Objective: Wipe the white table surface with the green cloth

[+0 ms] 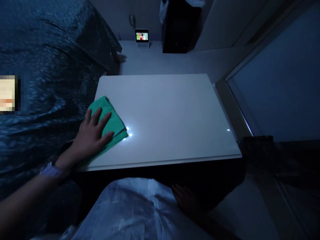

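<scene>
A folded green cloth (115, 124) lies on the left side of a white tabletop (165, 113), reaching over its left edge. My left hand (92, 130) rests flat on the cloth with its fingers spread, pressing it against the surface. A pale purple band circles that wrist. My right hand (185, 197) is low in deep shadow, beside my light patterned shirt and below the table's front edge. Its fingers look stretched out, lying on dark clothing, and nothing shows in them.
A bed with dark leaf-patterned bedding (55, 66) borders the table's left. Beyond the table, a small lit screen (142, 37) and a black cabinet (180, 28) stand by the wall. A sliding door frame (235, 103) runs along the right.
</scene>
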The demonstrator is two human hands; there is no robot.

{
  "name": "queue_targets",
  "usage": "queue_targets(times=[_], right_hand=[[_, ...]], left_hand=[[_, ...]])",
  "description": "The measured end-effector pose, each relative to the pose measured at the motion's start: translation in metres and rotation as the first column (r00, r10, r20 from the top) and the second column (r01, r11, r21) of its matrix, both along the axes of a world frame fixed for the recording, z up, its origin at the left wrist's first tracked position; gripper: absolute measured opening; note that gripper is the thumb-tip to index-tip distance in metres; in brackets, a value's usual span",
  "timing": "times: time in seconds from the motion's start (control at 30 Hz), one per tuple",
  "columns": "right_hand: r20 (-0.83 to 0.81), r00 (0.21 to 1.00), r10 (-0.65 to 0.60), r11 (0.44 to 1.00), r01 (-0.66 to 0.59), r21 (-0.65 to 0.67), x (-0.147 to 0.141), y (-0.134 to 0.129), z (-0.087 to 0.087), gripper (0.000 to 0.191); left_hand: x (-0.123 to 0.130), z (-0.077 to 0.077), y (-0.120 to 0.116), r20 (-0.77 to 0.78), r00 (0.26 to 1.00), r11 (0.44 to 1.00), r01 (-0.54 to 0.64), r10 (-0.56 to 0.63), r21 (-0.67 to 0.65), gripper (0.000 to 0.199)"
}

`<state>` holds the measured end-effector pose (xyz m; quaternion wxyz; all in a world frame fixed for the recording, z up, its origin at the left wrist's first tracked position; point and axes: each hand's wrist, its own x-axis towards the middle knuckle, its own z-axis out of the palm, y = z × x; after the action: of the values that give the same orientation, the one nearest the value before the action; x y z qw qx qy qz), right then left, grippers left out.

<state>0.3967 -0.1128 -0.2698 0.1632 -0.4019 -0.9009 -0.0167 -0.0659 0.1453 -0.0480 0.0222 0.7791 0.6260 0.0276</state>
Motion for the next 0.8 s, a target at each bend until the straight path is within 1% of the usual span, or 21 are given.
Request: queue_targets(times=[0.03, 0.1, 0.17, 0.2, 0.23, 0.27, 0.3, 0.37, 0.43, 0.47, 0.57, 0.67, 0.73, 0.8], right_hand=[[0.000, 1.000, -0.006, 1.000, 0.006, -0.005, 0.000, 0.000, -0.001, 0.036], [0.009, 1.000, -0.007, 1.000, 0.008, -0.012, 0.001, -0.001, -0.003, 0.035], [0.037, 0.999, 0.012, 1.000, -0.012, -0.014, 0.002, -0.002, -0.005, 0.033], [0.052, 0.998, 0.024, 1.000, -0.023, -0.013, 0.003, -0.002, -0.005, 0.033], [0.062, 0.997, 0.035, 0.999, -0.034, -0.015, 0.004, -0.003, -0.006, 0.032], [0.067, 0.997, 0.046, 0.999, -0.044, -0.017, 0.005, -0.004, -0.007, 0.033], [0.065, 0.997, 0.051, 0.999, -0.050, -0.018, 0.006, -0.004, -0.008, 0.034], [0.059, 0.997, 0.053, 0.999, -0.052, -0.015, 0.008, -0.005, -0.009, 0.036], [0.051, 0.997, 0.050, 0.999, -0.050, -0.003, 0.008, -0.004, -0.007, 0.037], [0.050, 0.998, 0.046, 0.999, -0.047, 0.006, 0.007, -0.003, -0.006, 0.038], [0.042, 0.999, 0.029, 0.999, -0.029, 0.020, 0.005, -0.001, 0.000, 0.037], [0.050, 0.999, -0.020, 1.000, 0.021, -0.009, 0.001, -0.003, 0.003, 0.040], [0.057, 0.997, -0.053, 0.997, 0.056, -0.046, -0.002, -0.005, 0.003, 0.042], [0.057, 0.996, -0.072, 0.994, 0.076, -0.075, -0.003, -0.008, 0.003, 0.043]], left_hand=[[0.004, -0.001, -0.025, 0.009, 1.000, 1.000, -0.011, 0.010, 0.012, 0.081], [0.016, -0.004, -0.071, 0.011, 1.000, 0.999, 0.006, -0.007, 0.048, 0.083], [0.028, -0.006, -0.102, 0.010, 1.000, 0.997, 0.021, -0.022, 0.081, 0.091], [0.033, -0.007, -0.111, 0.009, 1.000, 0.995, 0.028, -0.029, 0.092, 0.093], [0.037, -0.008, -0.115, 0.006, 0.999, 0.994, 0.040, -0.041, 0.097, 0.093], [0.040, -0.007, -0.113, 0.001, 0.998, 0.993, 0.058, -0.059, 0.098, 0.093], [0.041, -0.007, -0.106, -0.011, 0.997, 0.992, 0.081, -0.080, 0.093, 0.090], [0.041, -0.004, -0.079, -0.038, 0.992, 0.991, 0.120, -0.118, 0.060, 0.082], [0.041, 0.000, -0.036, -0.049, 0.988, 0.989, 0.146, -0.146, -0.002, 0.076], [0.041, 0.002, -0.012, -0.045, 0.986, 0.987, 0.156, -0.158, -0.040, 0.077], [0.047, 0.007, 0.070, 0.008, 0.980, 0.976, 0.198, -0.198, -0.091, 0.099], [0.055, 0.010, 0.148, 0.102, 0.974, 0.976, 0.207, -0.200, -0.062, 0.125], [0.062, 0.011, 0.190, 0.179, 0.970, 0.984, 0.174, -0.165, -0.037, 0.137], [0.069, 0.013, 0.219, 0.229, 0.968, 0.993, 0.115, -0.106, -0.024, 0.141]])
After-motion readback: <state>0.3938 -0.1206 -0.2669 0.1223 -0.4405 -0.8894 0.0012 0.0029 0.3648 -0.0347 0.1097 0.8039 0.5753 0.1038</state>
